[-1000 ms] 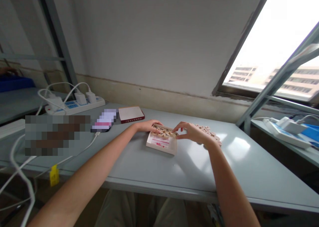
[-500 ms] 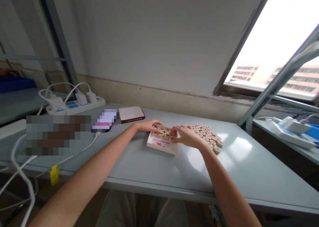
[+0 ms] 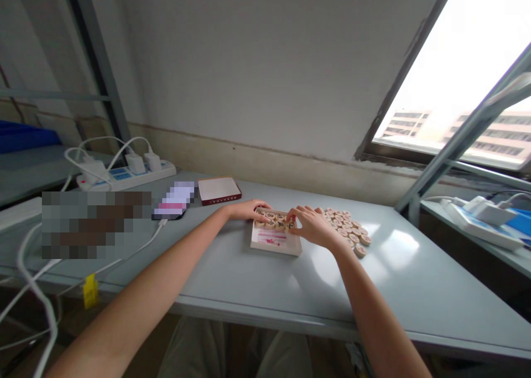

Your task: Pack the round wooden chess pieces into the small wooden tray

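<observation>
A shallow white box (image 3: 277, 248) with a pink print on its bottom lies on the desk. Rows of round wooden Chinese chess pieces (image 3: 271, 221) with dark characters fill its far part. My left hand (image 3: 248, 208) grips the box's far left corner, thumb towards the pieces. At the right side, the thumb and forefinger of my right hand (image 3: 309, 221) close around a chess piece (image 3: 291, 224) at the row's end; part of it is hidden. Just beyond that hand, many loose chess pieces (image 3: 348, 231) lie in a flat cluster, partly covered by the hand.
A dark red box lid (image 3: 219, 191) lies upturned by the wall. Left of it are a phone (image 3: 174, 201) on a charging cable and a white power strip (image 3: 161, 171) with several plugs. The desk's front edge (image 3: 269, 314) runs near my legs.
The box has turned slightly and its near side has shifted right. My right hand has moved a little rightwards, its fingers spreading more. The left hand stays at the corner.
</observation>
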Motion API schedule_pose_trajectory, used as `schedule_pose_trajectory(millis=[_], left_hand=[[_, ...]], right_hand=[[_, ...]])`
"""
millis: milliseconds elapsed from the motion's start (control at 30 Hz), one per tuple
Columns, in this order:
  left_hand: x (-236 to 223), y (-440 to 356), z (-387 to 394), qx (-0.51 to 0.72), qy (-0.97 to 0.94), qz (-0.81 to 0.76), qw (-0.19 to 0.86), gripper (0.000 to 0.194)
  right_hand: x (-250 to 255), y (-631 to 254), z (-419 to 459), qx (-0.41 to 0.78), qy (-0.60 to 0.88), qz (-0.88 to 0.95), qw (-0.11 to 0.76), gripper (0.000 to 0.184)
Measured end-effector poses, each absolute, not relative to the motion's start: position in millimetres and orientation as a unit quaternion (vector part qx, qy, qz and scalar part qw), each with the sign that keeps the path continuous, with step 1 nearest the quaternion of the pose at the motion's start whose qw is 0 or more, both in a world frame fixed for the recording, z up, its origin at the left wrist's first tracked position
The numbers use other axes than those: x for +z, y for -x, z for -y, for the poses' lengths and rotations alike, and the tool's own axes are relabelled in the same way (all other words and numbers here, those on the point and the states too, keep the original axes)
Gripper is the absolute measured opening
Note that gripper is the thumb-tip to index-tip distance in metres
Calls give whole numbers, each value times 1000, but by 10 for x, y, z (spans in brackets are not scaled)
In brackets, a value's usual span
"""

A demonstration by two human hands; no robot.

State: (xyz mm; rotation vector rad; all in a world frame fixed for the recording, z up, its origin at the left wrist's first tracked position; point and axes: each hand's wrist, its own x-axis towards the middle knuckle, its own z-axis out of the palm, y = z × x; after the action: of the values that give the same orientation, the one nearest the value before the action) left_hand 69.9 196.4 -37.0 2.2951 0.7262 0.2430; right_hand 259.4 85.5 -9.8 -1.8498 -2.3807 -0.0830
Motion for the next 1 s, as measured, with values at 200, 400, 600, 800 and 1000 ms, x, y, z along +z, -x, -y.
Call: schedule_pose_trajectory(millis=[200,400,600,800,1000], left_hand=[[-430,-695,-2036,144,-872,-273,380,41],[-491,-683,-2106,202,-866,-298,346,30],[-518,-699,-2078,219,-859,-317,338,23],[-520,-701,-2049,228,-849,-323,352,19],[-498,-695,-2025,222,-851,-328,345,17]], right_hand=[[-119,-2978,-971,-20,659,736,154,18],[-226,-3248,-1011,-73,744,662,54,24],[-254,-3193,-1047,-95,754,650,32,20],[-339,-3143,-1075,-151,726,669,43,23],[-310,-3014,-1135,-89,688,704,149,19]])
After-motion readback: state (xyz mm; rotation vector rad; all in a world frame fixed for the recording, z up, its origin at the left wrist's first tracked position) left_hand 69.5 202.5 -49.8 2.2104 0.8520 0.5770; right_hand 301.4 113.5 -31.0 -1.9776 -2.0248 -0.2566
